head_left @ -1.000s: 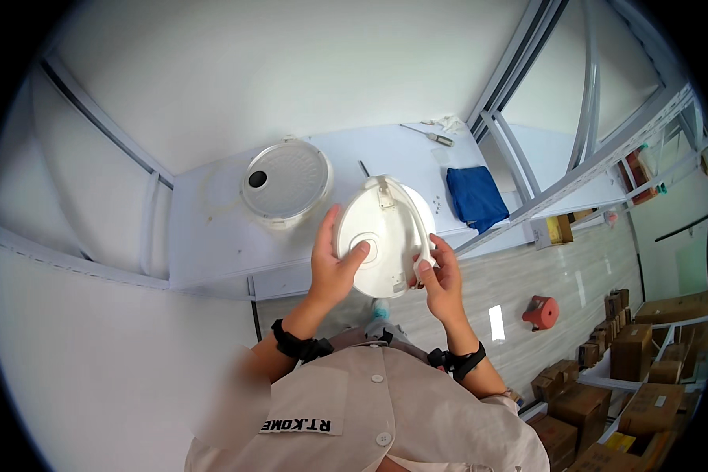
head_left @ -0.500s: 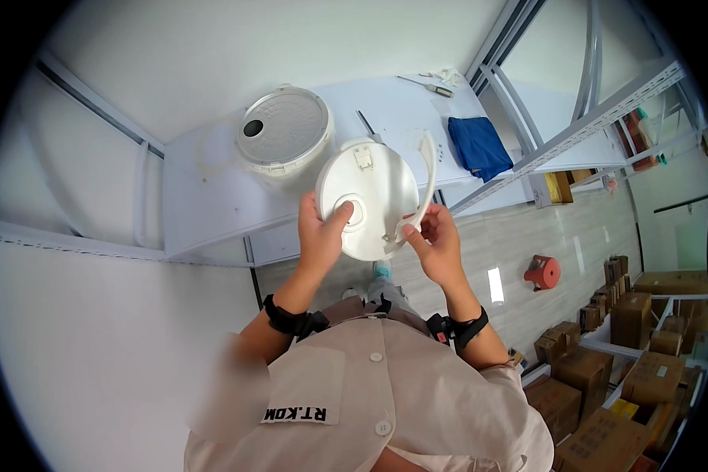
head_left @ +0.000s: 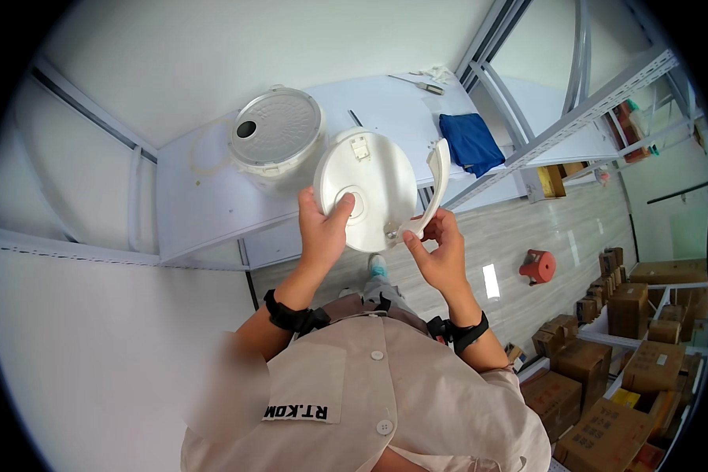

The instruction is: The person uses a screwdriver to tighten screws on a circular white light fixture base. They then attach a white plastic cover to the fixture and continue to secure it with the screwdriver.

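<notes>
A round white plastic lid [head_left: 389, 185] is tilted up in front of me, over the table's near edge. My left hand [head_left: 322, 224] grips its left side, thumb pressed on the raised ring near the rim. In my right hand [head_left: 439, 252] is the lower end of a curved white handle [head_left: 439, 177], pinched between thumb and fingers. That end sits close to the lid's lower right rim; whether the two are joined there I cannot tell. Behind and to the left stands a white round tub [head_left: 279, 138] with a grey top and a dark round hole in it.
On the white table [head_left: 200, 197] lie a folded blue cloth [head_left: 470, 144], a screwdriver [head_left: 429, 86] and a thin dark tool [head_left: 355, 117] partly behind the lid. Metal frames rise at both sides. A red stool [head_left: 537, 267] and cardboard boxes [head_left: 580, 370] are to the right.
The white handle has swung outward to the right, its upper part now farther from the lid. My right hand has shifted slightly right with it. My left hand keeps its grip.
</notes>
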`<state>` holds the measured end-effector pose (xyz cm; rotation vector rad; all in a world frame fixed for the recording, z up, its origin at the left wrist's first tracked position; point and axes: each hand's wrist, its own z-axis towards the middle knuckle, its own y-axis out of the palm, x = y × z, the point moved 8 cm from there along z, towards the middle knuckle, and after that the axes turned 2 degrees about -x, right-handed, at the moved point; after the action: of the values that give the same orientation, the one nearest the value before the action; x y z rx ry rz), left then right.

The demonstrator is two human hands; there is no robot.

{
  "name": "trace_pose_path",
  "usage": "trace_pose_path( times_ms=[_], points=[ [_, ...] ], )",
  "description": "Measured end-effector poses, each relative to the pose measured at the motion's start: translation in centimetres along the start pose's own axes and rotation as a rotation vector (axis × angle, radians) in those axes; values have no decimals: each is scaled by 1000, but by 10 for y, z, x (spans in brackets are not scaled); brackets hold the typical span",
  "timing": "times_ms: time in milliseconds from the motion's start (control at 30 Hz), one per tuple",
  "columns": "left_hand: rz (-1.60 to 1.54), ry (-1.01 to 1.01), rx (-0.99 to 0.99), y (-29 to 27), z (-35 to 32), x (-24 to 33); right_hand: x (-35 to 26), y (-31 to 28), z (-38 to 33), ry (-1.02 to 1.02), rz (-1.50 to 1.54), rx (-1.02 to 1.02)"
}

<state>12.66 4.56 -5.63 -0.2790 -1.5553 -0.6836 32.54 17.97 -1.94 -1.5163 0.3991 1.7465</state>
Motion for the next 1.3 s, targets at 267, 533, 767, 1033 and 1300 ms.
trace_pose_path(
  times_ms=[267,533,767,1033,1300],
  points=[
    [45,11,-14,3,1,-1,-5,-6,-7,0,-61,33],
    [39,33,-54,10,-6,5,-2,1,-6,60,-133,-32],
    [59,53,-63,10,-7,3,-6,3,-7,52,-237,-31],
    [90,92,-63,11,-12,5,-9,5,-7,40,-324,-102],
    [57,60,-61,10,-15,-1,-6,11,-10,145,-252,-169]
  ],
)
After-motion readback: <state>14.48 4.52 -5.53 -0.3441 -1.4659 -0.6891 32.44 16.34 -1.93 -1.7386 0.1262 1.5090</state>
